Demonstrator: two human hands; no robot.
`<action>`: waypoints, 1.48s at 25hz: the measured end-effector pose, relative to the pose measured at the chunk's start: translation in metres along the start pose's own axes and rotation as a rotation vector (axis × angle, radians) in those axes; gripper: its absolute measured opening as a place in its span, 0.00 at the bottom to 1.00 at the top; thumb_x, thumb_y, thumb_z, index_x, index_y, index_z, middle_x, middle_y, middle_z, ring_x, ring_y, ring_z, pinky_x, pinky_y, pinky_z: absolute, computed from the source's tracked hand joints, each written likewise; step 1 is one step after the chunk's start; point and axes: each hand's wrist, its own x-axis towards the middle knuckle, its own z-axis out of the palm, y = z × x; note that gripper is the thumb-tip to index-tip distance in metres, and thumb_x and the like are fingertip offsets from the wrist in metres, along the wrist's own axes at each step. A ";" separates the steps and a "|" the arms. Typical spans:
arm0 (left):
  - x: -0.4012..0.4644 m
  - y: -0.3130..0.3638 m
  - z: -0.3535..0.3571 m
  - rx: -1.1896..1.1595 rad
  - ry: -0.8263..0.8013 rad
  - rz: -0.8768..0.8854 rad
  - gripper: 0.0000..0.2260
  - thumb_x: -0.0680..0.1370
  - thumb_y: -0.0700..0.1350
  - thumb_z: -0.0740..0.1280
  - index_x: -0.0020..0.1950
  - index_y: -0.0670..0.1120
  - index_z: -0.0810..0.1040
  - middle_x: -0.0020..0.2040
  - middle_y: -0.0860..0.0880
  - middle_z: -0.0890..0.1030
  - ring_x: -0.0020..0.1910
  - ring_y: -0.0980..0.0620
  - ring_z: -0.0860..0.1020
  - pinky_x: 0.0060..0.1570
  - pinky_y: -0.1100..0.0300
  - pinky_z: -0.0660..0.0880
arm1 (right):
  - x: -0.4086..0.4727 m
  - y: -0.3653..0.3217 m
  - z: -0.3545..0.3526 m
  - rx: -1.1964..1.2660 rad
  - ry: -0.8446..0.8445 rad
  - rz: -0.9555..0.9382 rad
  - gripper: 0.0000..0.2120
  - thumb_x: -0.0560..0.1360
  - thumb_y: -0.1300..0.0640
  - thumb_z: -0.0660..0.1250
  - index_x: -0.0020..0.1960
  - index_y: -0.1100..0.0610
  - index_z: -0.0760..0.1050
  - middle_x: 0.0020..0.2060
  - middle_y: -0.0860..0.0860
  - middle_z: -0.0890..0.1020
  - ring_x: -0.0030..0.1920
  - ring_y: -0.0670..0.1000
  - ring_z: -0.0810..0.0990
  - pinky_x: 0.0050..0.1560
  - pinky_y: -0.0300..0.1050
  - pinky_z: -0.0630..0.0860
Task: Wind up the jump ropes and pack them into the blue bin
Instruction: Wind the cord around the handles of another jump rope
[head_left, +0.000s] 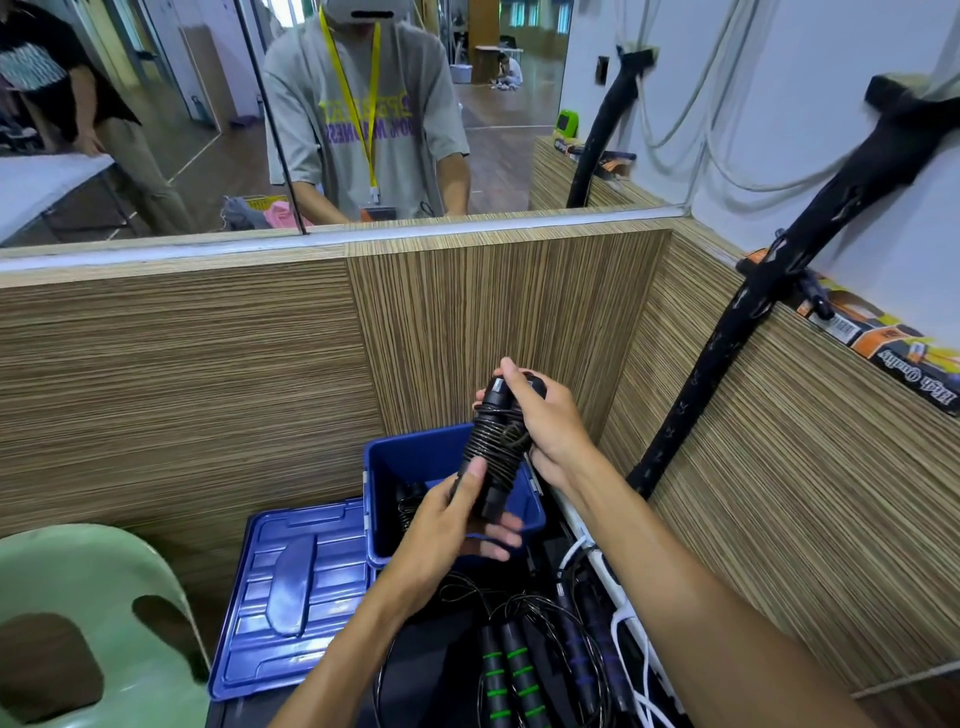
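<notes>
Holding a black jump rope wound tightly around its paired handles (493, 447) above the open blue plastic bin (387, 467), a person grips the bundle at both ends: the left hand (447, 525) curls around the lower end, thumb pressed on top, while the right hand (545, 421) wraps the upper end. Unwound ropes with green-striped handles (506, 675) lie below, near the detached blue lid (291, 587).

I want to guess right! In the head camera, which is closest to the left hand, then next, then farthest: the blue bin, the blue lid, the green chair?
1. blue bin, right behind the left hand.
2. blue lid, flat to its left.
3. green chair, far left corner.
</notes>
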 end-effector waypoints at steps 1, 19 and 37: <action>0.000 -0.003 0.003 0.015 0.023 0.042 0.22 0.77 0.60 0.59 0.50 0.40 0.73 0.39 0.35 0.82 0.34 0.39 0.80 0.33 0.54 0.78 | 0.001 0.001 0.000 -0.007 0.012 0.009 0.17 0.76 0.47 0.70 0.53 0.61 0.79 0.47 0.62 0.85 0.52 0.63 0.83 0.58 0.61 0.79; 0.004 0.016 -0.018 -0.220 0.207 0.085 0.35 0.71 0.74 0.54 0.40 0.42 0.78 0.37 0.38 0.80 0.36 0.42 0.78 0.35 0.56 0.75 | -0.006 -0.055 -0.004 -0.140 -0.396 0.093 0.14 0.78 0.47 0.68 0.47 0.60 0.78 0.45 0.61 0.81 0.49 0.60 0.80 0.62 0.63 0.75; 0.002 0.078 -0.041 -0.314 -0.021 -0.230 0.40 0.76 0.70 0.46 0.61 0.36 0.73 0.26 0.43 0.80 0.20 0.52 0.77 0.23 0.67 0.74 | -0.029 -0.034 -0.009 -0.089 -0.401 0.168 0.18 0.78 0.48 0.66 0.63 0.58 0.77 0.50 0.59 0.81 0.45 0.54 0.81 0.46 0.51 0.78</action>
